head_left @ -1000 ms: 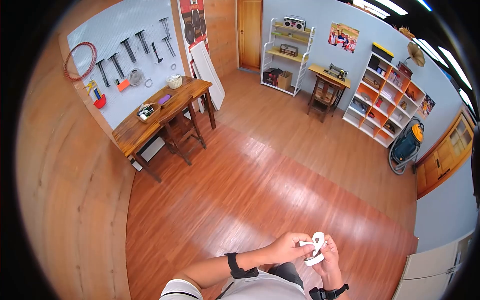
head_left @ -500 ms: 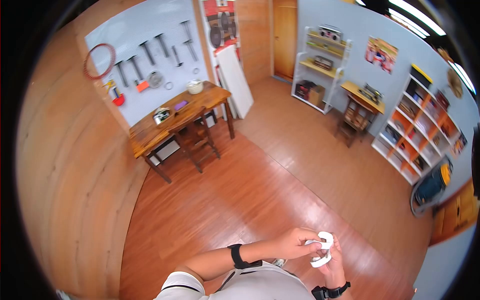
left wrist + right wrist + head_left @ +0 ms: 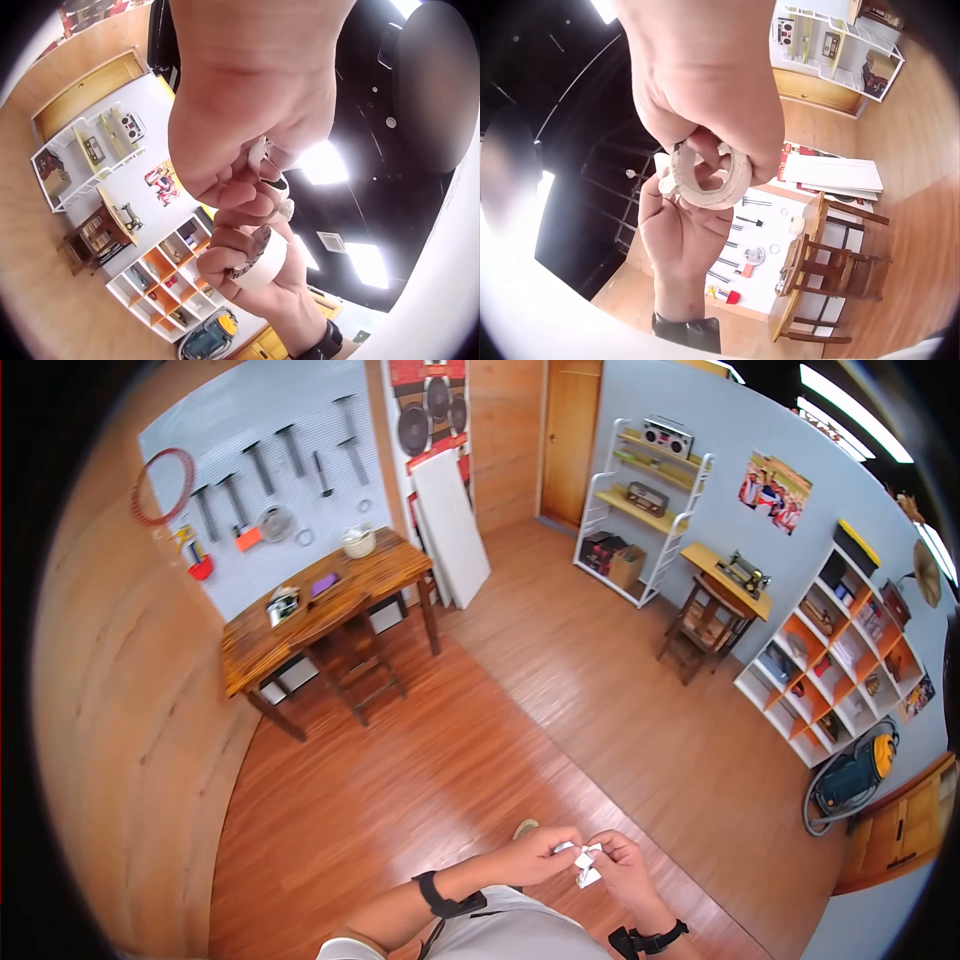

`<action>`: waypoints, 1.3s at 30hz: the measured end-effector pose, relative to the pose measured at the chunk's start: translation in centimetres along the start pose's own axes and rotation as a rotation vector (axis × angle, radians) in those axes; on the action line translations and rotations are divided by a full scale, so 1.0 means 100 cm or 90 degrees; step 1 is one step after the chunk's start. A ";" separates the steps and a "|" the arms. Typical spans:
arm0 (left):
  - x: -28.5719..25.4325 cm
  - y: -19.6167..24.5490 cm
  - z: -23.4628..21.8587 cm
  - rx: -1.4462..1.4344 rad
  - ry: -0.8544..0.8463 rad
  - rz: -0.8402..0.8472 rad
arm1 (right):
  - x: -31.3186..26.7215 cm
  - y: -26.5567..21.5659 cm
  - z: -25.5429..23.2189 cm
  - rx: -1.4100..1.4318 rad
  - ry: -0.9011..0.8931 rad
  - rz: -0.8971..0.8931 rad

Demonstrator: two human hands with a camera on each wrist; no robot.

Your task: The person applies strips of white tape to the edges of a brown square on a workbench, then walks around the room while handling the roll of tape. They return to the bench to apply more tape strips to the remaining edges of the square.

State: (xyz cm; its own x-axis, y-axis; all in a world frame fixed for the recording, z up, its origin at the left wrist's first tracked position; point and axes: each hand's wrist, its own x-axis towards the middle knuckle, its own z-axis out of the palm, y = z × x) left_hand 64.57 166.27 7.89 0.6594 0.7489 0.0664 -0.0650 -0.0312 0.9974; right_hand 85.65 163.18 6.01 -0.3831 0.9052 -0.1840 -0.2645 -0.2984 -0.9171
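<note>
The person's pale shirt point(image 3: 520, 930) fills the bottom edge of the head view, with a black band point(image 3: 447, 898) on the left wrist and another point(image 3: 652, 938) on the right. Just ahead, the two hands meet around a white roll of tape point(image 3: 264, 267). The right hand point(image 3: 622, 863) grips the roll, its fingers curled on the ring. The left hand point(image 3: 540, 854) is just beside it, thumb and fingers together, pinching a loose white strip point(image 3: 257, 159) that loops toward the roll. The tape is in the air, above the reddish wooden floor point(image 3: 400, 790).

Farther off on the left, a dark chair point(image 3: 352, 665) is drawn up to a wooden table point(image 3: 395, 563), on which a whitish pot point(image 3: 359, 542) and a purple item point(image 3: 324, 584) rest. Behind it, black tools and a red coil point(image 3: 137, 490) hang on a pale board point(image 3: 220, 445).

On the right, a vacuum cleaner point(image 3: 850, 775) stands near a white and orange bookcase point(image 3: 795, 628). Beyond are a sewing machine point(image 3: 744, 573) on a small table, a white rack point(image 3: 652, 550) with two radios, and a wooden door point(image 3: 570, 440).
</note>
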 end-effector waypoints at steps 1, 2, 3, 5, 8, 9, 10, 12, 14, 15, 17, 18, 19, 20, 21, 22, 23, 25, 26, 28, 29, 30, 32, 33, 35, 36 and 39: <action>0.014 -0.006 -0.010 -0.001 -0.013 0.006 | 0.015 -0.003 -0.010 -0.019 0.008 0.014; 0.029 -0.011 -0.021 -0.086 -0.020 -0.023 | 0.032 -0.008 -0.019 -0.021 0.019 0.004; 0.045 -0.013 -0.032 -0.172 -0.029 -0.058 | 0.047 -0.013 -0.027 0.002 -0.002 0.020; 0.079 -0.013 -0.057 -0.224 -0.025 -0.095 | 0.073 -0.021 -0.042 0.041 -0.012 0.020; 0.136 -0.017 -0.095 -0.276 -0.047 -0.105 | 0.108 -0.054 -0.062 0.159 -0.020 -0.008; 0.153 -0.015 -0.105 -0.233 -0.059 -0.099 | 0.122 -0.063 -0.067 0.158 -0.016 -0.007; 0.165 -0.015 -0.111 -0.193 -0.070 -0.099 | 0.135 -0.072 -0.071 0.163 -0.007 -0.015; 0.187 -0.017 -0.114 -0.242 -0.071 -0.099 | 0.152 -0.081 -0.074 0.176 0.009 -0.018; 0.214 -0.022 -0.126 -0.277 -0.067 -0.084 | 0.180 -0.090 -0.080 0.142 0.056 -0.069; 0.224 -0.027 -0.129 -0.235 -0.035 -0.076 | 0.191 -0.093 -0.088 0.173 0.047 -0.043; 0.244 -0.035 -0.146 -0.176 -0.016 -0.126 | 0.221 -0.096 -0.104 0.139 0.060 -0.046; 0.256 -0.039 -0.156 -0.171 -0.020 -0.125 | 0.238 -0.097 -0.113 0.104 0.074 -0.052; 0.267 -0.048 -0.163 -0.176 -0.006 -0.131 | 0.255 -0.098 -0.120 0.118 0.081 -0.053; 0.279 -0.056 -0.171 -0.180 0.011 -0.136 | 0.270 -0.100 -0.130 0.120 0.081 -0.061; 0.291 -0.056 -0.182 -0.184 0.008 -0.176 | 0.287 -0.104 -0.139 0.092 0.086 -0.055; 0.304 -0.055 -0.192 -0.173 0.012 -0.173 | 0.305 -0.110 -0.149 0.065 0.088 -0.049; 0.316 -0.053 -0.200 -0.152 0.019 -0.160 | 0.321 -0.118 -0.158 0.060 0.081 -0.047; 0.344 -0.049 -0.214 -0.117 0.035 -0.146 | 0.357 -0.125 -0.184 0.051 0.073 -0.038; 0.358 -0.047 -0.219 -0.069 0.040 -0.128 | 0.373 -0.129 -0.195 0.036 0.076 -0.019; 0.391 -0.037 -0.230 -0.007 0.054 -0.102 | 0.403 -0.145 -0.215 0.033 0.064 -0.010; 0.407 -0.033 -0.236 0.090 0.086 -0.106 | 0.418 -0.153 -0.224 0.028 0.067 0.005; 0.423 -0.028 -0.242 0.186 0.117 -0.111 | 0.432 -0.161 -0.232 0.030 0.057 -0.005; 0.453 -0.022 -0.251 0.228 0.152 -0.063 | 0.458 -0.175 -0.251 -0.028 0.016 -0.028; 0.465 -0.021 -0.255 0.246 0.180 -0.067 | 0.469 -0.183 -0.256 -0.024 0.008 -0.018; 0.483 -0.023 -0.258 0.257 0.211 -0.082 | 0.487 -0.195 -0.264 -0.031 0.015 -0.019; 0.493 -0.025 -0.261 0.290 0.235 -0.098 | 0.496 -0.200 -0.269 -0.042 0.024 -0.026; 0.523 -0.026 -0.273 0.367 0.246 -0.112 | 0.515 -0.203 -0.286 -0.047 0.072 -0.071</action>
State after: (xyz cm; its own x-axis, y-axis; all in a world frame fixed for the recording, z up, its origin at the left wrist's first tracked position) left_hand 78.80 223.56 7.96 0.3047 0.9524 -0.0057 0.4943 -0.1530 0.8557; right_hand 96.59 224.47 5.08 -0.2518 0.9610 -0.1143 -0.2320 -0.1746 -0.9569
